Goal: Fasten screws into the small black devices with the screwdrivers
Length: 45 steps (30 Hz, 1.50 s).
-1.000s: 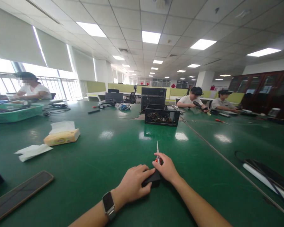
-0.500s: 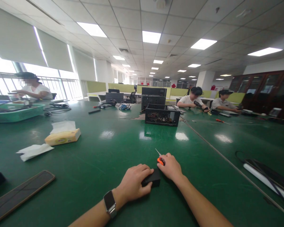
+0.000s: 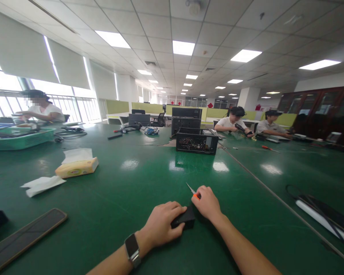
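Note:
My left hand, with a watch on its wrist, grips a small black rectangular box on the green table. Thumb and fingers lie on either side of the box. Just right of it, my right hand is closed round the orange handle of a screwdriver. The thin metal shaft points up and to the left, away from the box. Most of the handle is hidden by my fingers.
Ahead stands an open black computer case. On the left are a tissue pack, a crumpled tissue, a long dark flat panel and a green basket. A dark device with a white edge lies right. Several people sit around the table.
In my right hand the screwdriver has turned, its shaft now leaning further left and lower, with less of the orange handle showing. My left hand keeps its hold on the box.

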Each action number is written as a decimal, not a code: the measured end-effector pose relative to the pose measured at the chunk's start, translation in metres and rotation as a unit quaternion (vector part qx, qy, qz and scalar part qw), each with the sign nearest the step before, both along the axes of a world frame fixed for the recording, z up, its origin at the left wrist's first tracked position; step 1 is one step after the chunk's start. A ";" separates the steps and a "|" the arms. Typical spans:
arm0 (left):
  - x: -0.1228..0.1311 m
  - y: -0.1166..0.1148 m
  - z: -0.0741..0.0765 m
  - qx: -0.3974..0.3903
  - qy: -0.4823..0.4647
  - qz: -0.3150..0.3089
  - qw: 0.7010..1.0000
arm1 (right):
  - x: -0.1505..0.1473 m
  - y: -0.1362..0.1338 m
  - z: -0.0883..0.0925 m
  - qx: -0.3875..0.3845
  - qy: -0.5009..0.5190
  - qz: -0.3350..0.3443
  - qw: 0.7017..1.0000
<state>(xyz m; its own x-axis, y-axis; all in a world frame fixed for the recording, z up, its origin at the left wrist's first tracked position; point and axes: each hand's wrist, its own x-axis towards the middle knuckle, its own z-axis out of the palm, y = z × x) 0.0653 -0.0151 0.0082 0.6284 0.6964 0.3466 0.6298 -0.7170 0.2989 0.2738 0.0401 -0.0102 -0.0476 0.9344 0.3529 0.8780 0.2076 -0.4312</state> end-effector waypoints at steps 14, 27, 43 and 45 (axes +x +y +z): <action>-0.002 0.001 0.000 -0.003 0.002 0.000 1.000 | 0.000 0.001 -0.003 -0.023 0.018 0.053 0.998; -0.005 0.009 0.006 0.009 0.025 -0.071 0.997 | 0.004 0.017 0.009 -0.068 0.486 0.061 0.869; -0.003 0.010 0.004 0.009 -0.015 -0.079 0.997 | -0.029 0.017 0.087 0.048 0.423 0.205 0.881; -0.004 0.005 0.006 0.021 0.014 -0.072 0.997 | -0.027 0.008 0.089 0.062 0.386 0.215 0.895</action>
